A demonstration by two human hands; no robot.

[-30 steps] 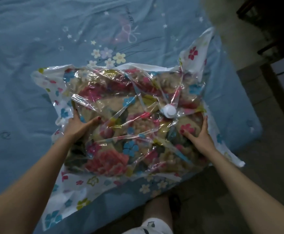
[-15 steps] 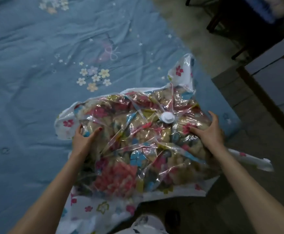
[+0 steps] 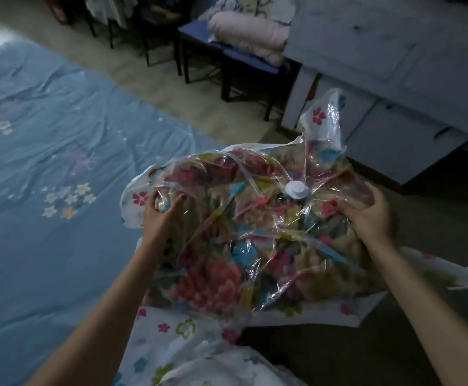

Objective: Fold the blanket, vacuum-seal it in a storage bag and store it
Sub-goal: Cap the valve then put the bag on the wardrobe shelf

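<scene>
Already folded and sealed — floral blanket (image 3: 213,277) sitting shrunken inside clear flower-printed vacuum bag (image 3: 255,232). Left hand (image 3: 157,215) and right hand (image 3: 366,215) are clutching its sides, off the blue bed (image 3: 46,190) — storing remains.

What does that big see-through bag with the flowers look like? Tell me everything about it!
The storage bag is clear, shiny, crinkled plastic with white edges printed with pink, blue and yellow flowers. A round white valve sits on its top side. Inside is a folded flowery blanket, and the plastic clings to it in tight wrinkles. The left hand and right hand grip its two sides, holding it beside the blue bed sheet. One loose corner sticks upward; other flaps hang down.
</scene>
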